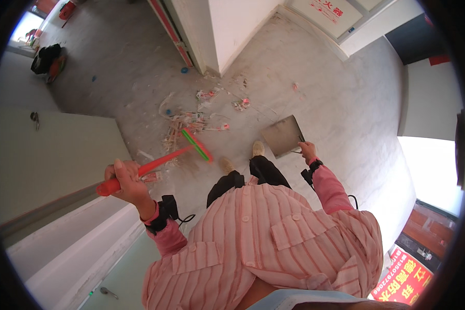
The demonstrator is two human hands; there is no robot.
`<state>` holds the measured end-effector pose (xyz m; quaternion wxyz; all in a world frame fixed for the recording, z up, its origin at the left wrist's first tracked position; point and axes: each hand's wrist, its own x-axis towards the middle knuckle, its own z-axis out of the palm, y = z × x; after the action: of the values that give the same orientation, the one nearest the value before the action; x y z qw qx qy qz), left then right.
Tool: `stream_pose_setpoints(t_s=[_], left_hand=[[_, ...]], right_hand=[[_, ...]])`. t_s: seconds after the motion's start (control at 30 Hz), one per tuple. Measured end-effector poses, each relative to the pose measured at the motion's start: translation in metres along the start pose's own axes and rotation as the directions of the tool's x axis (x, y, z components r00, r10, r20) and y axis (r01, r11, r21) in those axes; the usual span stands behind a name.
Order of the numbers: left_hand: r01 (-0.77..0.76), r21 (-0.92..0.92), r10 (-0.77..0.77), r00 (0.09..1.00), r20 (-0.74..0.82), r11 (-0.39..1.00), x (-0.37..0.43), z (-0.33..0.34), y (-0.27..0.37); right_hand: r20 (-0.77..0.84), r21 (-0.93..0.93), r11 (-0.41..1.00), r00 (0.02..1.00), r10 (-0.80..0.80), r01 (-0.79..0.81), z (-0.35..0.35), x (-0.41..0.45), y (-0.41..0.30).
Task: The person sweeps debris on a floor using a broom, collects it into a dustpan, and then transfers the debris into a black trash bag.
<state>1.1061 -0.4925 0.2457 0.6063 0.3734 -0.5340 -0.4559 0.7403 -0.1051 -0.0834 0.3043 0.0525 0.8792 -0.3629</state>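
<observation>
My left hand (128,180) is closed around the thick red handle of a broom (162,158). The broom's green and red head (195,144) is low over the floor, beside a heap of paper scraps and other litter (186,122). On the other side, my right hand (308,150) grips a metal dustpan (283,136) by its handle. The pan is near my right foot, and it looks bare inside. More crumpled litter (241,104) lies ahead of my feet, in front of the wall corner.
A white wall corner (219,66) juts out ahead. At the left stands a pale door (58,155) with a metal handle. Dark bags (48,62) lie farther off at the upper left. A white cabinet (329,15) bearing red writing is at the upper right. A small blue item (184,70) lies by the doorway.
</observation>
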Motion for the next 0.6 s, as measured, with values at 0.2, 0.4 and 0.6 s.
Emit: stream_pose_setpoints(t_s=[0.2,0.4,0.6], left_hand=[[-0.012,0.080,0.010,0.999,0.033,0.997,-0.030,0.055,0.007],[-0.002,0.256,-0.045,0.983,0.180,0.967,-0.048,0.144,-0.006],[-0.010,0.285,-0.086,0.943,0.323,0.959,-0.057,0.193,0.004]], right_hand=[[0.203,-0.669,0.691,0.961,-0.186,0.275,-0.078,0.059,0.145],[0.039,-0.733,0.674,0.982,0.182,-0.096,-0.129,0.038,0.208],[-0.065,-0.500,0.757,0.890,0.452,-0.421,-0.168,0.007,0.213]])
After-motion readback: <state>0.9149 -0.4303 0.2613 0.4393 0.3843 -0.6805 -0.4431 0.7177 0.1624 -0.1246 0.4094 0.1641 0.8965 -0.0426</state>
